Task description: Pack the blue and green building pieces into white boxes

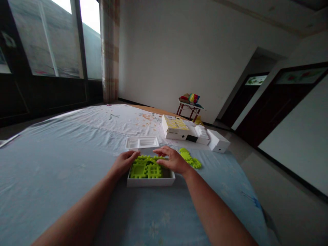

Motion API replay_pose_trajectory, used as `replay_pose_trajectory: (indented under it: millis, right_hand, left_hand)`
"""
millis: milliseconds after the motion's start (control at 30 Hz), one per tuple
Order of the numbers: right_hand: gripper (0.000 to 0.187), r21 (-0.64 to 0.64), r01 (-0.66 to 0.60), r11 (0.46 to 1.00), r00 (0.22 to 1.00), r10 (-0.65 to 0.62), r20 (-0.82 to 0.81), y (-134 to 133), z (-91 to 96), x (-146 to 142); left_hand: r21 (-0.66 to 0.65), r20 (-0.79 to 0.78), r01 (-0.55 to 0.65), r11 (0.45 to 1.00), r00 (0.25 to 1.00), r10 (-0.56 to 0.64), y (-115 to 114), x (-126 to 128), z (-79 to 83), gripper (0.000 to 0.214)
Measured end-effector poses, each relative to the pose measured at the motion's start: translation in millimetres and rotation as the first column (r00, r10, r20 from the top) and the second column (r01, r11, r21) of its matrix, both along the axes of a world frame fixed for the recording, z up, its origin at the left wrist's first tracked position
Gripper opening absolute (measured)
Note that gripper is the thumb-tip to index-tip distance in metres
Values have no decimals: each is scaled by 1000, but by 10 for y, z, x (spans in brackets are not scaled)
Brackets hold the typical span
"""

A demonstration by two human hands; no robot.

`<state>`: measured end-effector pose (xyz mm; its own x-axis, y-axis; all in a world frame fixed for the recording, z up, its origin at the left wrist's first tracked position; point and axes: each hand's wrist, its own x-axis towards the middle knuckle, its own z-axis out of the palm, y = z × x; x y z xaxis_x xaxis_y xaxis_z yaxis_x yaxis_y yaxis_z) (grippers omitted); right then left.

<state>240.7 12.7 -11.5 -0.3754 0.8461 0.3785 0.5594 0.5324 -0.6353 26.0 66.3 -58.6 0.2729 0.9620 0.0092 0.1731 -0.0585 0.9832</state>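
Note:
A white open box (pixel 151 182) sits on the table in front of me, filled with bright green interlocking puzzle pieces (pixel 138 171). My left hand (pixel 124 161) is at the box's far left corner, fingers curled over the rim beside the pieces. Over the box's right side hovers my right hand (pixel 171 159), its thumb and fingers apart above the green pieces; nothing is seen between them. More green pieces (pixel 189 158) lie joined on the cloth, just right of my right hand.
Behind the box lies a white plastic tray (pixel 142 142) with compartments. A yellow and white box (pixel 175 128) and white boxes (pixel 217 140) stand at the back right. A light blue floral cloth (pixel 77 164) covers the round table. Farther off, a small table (pixel 191 105) holds colourful things.

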Motion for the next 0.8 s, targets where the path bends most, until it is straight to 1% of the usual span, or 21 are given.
replay_pose_trajectory:
  millis: [67,133,233,333,433,533,600,667,800]
  right_hand:
    - [33,19,32,999,999,-31,-18,-19,0,39]
    - [29,35,95,995,995,-94,-44,-28,2,125]
    - [25,55,264,963,962,-260,-84,-21,-19,371]
    - [24,51,446,894,893,-440,-91,-26,-78,723]
    - [25,41,580,813,814,-577,-64,-68,-165,1084]
    - [25,34,697,716,715,-698,39,-126,-269,1365]
    - [27,21,737,676,669,-733,126,-161,-342,1485]
    - [31,-1,754,657,645,-738,198,-194,-408,1549]
    - [45,-47,788,615,594,-737,324,-257,-493,1563]
  left_hand:
    - [6,-12,0,1000,1000,0,6,-5,-6,51]
    - [13,-25,0,1000,1000,0,4,-11,2,52]
    - [22,-43,-1,1000,999,2,-16,-17,44,53]
    - [19,-55,2,1000,998,0,-44,-16,92,54]
    - [8,-54,4,1000,999,-4,-55,-9,109,54]
    - [-4,-59,-15,1000,998,15,-43,-4,98,57]
    - [-1,-82,-33,999,996,33,-32,-2,89,58]
    - [0,-98,-42,999,994,41,-27,-3,86,58]
    - [-33,-68,-27,999,997,25,-32,-4,93,56]
